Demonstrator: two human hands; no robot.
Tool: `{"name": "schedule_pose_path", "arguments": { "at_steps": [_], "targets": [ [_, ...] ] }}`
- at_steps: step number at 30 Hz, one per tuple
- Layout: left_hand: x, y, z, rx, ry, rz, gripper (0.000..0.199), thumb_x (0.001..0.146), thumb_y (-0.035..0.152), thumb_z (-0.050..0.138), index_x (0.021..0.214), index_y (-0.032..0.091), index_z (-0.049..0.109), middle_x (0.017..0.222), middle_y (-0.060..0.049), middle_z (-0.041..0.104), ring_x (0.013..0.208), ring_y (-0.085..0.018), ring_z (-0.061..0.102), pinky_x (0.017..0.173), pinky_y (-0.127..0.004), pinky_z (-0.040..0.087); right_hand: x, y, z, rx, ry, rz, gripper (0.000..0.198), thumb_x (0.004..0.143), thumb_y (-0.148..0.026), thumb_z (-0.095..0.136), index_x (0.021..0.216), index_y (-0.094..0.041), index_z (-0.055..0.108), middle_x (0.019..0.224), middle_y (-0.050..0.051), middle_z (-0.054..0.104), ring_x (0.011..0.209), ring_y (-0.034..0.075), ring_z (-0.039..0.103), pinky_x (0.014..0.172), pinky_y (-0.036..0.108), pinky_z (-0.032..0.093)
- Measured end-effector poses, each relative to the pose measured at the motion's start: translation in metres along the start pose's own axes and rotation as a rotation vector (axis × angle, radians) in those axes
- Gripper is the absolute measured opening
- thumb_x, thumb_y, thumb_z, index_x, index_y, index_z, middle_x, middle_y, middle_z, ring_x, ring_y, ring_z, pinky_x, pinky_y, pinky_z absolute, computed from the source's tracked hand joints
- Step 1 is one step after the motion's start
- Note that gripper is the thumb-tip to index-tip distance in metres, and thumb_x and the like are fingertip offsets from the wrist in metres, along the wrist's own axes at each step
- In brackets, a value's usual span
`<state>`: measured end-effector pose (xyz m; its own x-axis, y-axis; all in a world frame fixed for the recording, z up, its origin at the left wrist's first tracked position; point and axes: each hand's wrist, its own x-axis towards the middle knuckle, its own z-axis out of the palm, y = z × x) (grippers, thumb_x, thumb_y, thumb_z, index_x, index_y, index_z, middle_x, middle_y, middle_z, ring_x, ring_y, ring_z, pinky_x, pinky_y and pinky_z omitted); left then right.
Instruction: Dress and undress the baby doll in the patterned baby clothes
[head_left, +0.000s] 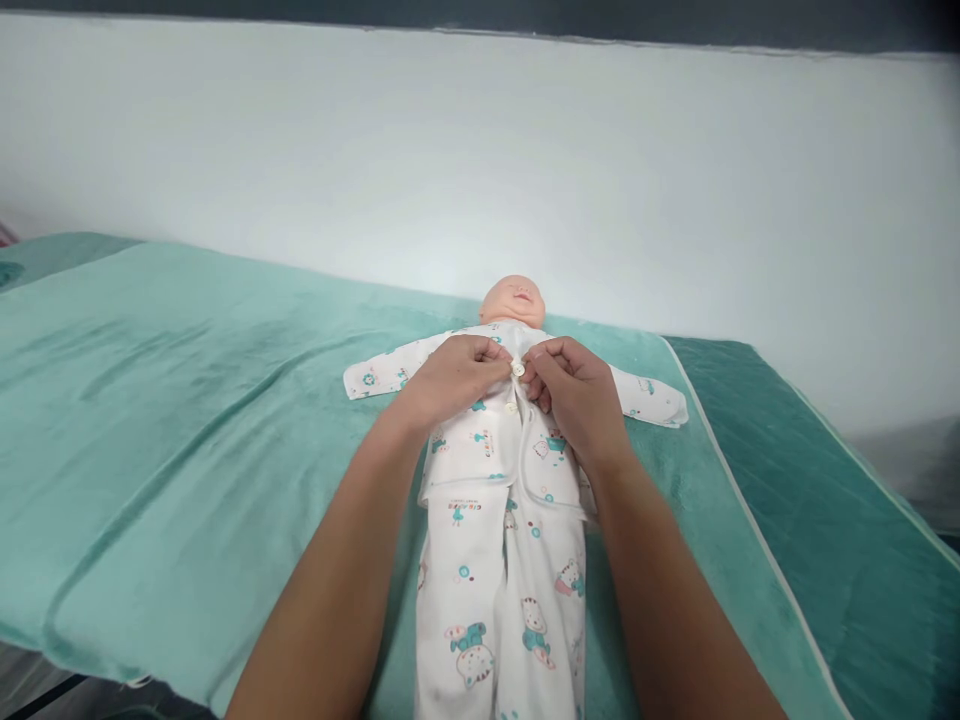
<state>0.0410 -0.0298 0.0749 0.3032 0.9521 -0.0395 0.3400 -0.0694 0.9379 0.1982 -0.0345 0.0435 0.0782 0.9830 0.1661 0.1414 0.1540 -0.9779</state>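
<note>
**Fingertips Meet at the Chest Button**

In the head view, the left hand [465, 375] and right hand [576, 392] pinch the printed top [461, 460] on either side of a round, pale chest button [518, 369]; whether it's through its hole, no telling. The doll [514, 300] lies face up mid-scene, smooth head at the far end. Trousers [459, 620] look on, sleeves spread left and right. Work left, it seems: the lower button [512, 407] looks undone, curved edges parting. Soft-looking white fabric, plush turquoise blanket [187, 400] beneath!
</note>
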Motion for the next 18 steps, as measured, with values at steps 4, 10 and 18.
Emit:
{"name": "schedule_pose_path", "arguments": {
  "at_steps": [4, 10, 18],
  "targets": [
    [0.0009, -0.0009, -0.0002, 0.028, -0.019, 0.019, 0.017, 0.075, 0.028, 0.050, 0.061, 0.019, 0.046, 0.060, 0.002, 0.038, 0.053, -0.008, 0.032, 0.049, -0.026, 0.021, -0.0007, -0.0004, 0.0001, -0.039, 0.011, -0.002, 0.018, 0.083, -0.035, 0.060, 0.073, -0.019, 0.062, 0.057, -0.004, 0.058, 0.046, 0.007, 0.045, 0.043, 0.020, 0.033],
    [0.0000, -0.0009, 0.0000, 0.093, 0.001, 0.020, 0.021, 0.073, 0.026, 0.049, 0.058, 0.019, 0.036, 0.060, 0.002, 0.032, 0.053, -0.009, 0.025, 0.049, -0.028, 0.017, -0.0019, -0.0015, 0.0006, -0.104, 0.026, -0.007, 0.019, 0.083, -0.036, 0.060, 0.074, -0.020, 0.062, 0.060, -0.003, 0.060, 0.048, 0.008, 0.047, 0.045, 0.021, 0.036],
    [0.0005, 0.0008, 0.0025, 0.175, 0.044, -0.026, 0.020, 0.072, 0.026, 0.049, 0.057, 0.019, 0.037, 0.060, 0.002, 0.038, 0.054, -0.009, 0.029, 0.048, -0.028, 0.021, -0.0047, -0.0051, 0.0036, -0.201, 0.034, -0.029, 0.019, 0.083, -0.035, 0.060, 0.072, -0.020, 0.060, 0.058, -0.004, 0.059, 0.051, 0.009, 0.049, 0.048, 0.022, 0.036]
  ]
}}
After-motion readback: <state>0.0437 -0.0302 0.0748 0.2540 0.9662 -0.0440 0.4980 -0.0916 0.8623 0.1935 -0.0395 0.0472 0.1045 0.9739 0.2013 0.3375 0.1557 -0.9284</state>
